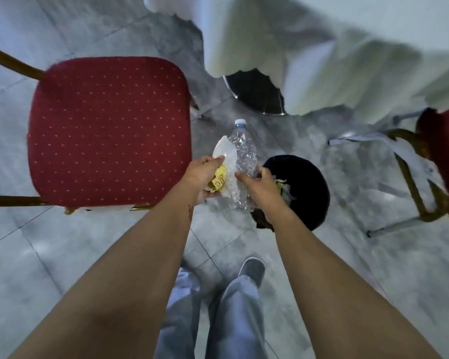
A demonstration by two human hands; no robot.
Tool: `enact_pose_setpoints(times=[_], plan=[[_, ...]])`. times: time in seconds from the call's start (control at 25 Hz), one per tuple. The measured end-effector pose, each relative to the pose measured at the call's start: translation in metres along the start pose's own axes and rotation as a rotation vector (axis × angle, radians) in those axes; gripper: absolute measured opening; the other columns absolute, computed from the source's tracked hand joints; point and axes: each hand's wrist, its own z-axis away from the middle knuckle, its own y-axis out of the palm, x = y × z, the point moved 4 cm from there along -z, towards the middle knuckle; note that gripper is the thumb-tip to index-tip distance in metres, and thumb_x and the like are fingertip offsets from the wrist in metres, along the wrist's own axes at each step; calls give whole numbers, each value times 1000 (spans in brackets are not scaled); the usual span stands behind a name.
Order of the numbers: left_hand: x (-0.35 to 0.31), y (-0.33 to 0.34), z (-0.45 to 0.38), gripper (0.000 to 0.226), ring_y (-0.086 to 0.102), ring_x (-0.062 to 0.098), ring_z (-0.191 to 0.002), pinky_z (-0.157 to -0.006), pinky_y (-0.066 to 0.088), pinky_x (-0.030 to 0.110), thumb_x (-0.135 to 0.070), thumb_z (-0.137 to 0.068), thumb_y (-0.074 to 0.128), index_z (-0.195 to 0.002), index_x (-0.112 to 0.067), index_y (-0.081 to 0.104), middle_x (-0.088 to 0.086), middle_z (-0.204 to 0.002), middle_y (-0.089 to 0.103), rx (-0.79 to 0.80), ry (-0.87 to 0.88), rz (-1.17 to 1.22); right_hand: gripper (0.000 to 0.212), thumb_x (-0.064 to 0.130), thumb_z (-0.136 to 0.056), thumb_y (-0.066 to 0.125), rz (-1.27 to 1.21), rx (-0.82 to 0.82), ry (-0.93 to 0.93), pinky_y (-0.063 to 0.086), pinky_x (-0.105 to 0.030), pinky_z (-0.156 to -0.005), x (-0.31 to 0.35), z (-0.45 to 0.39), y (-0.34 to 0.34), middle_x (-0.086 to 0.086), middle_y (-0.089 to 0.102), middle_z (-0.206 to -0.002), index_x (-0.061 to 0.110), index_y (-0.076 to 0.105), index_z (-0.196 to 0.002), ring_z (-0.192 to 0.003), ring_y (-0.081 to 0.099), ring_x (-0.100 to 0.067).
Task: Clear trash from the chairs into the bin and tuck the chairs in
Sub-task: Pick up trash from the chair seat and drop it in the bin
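Note:
My left hand [202, 179] grips a bundle of trash: a crumpled yellow wrapper [218, 180] and white paper with bubble wrap [225, 155]. My right hand [260, 183] holds a crushed clear plastic bottle [244, 156] with a white cap, pressed against that bundle. Both hands hover just left of the black bin [309, 187], which stands on the floor and holds some white and yellow scraps. A red dotted chair seat [109, 130] with a gold frame is at the left, with nothing lying on it.
A table draped in white cloth [309, 55] fills the top right, with its round metal base [254, 95] beneath. A second red chair [443, 151] with gold legs stands at the right edge. Grey tiled floor lies around; my legs and a shoe [252, 270] are below.

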Motion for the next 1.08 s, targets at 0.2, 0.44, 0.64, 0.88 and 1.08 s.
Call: enact_pose_setpoints(times=[0.2, 0.44, 0.64, 0.88, 1.08], plan=[[36, 94, 3, 27, 58, 21, -73, -85, 57, 50, -36, -94, 62, -107, -14, 55, 7, -90, 61, 43, -38, -110, 40, 41, -82, 76, -112, -91, 55, 53, -49, -96, -67, 2, -82, 2, 61, -101, 21, 47, -103, -103, 65, -25], [79, 190, -5, 31, 56, 20, -78, -86, 57, 49, -37, -96, 60, -114, -13, 54, 7, -95, 57, 68, -145, -195, 56, 53, -82, 70, -87, -88, 161, 58, -48, -87, -145, -15, -155, -7, 65, -112, 15, 48, -117, -97, 68, -29], [101, 222, -31, 30, 55, 21, -75, -88, 55, 52, -38, -97, 56, -116, -14, 53, 5, -88, 55, 45, -203, -222, 73, 70, -73, 61, -36, -73, 204, 54, -50, -92, -179, -39, -171, -7, 65, -116, 17, 52, -123, -103, 66, -28], [107, 237, -78, 40, 56, 25, -110, -89, 55, 49, -45, -95, 53, -127, -20, 55, 3, -123, 57, 57, -179, -270, 74, 54, -92, 55, 11, -113, 176, 46, -44, -104, -193, -82, -186, -12, 52, -143, 14, 34, -150, -125, 54, -33], [104, 251, -87, 45, 52, 23, -112, -97, 48, 43, -41, -98, 49, -138, -21, 49, 3, -129, 52, 39, -112, -320, 77, 50, -94, 56, 57, -105, 183, 38, -37, -106, -197, -75, -200, -10, 45, -150, 13, 25, -155, -136, 45, -30]])
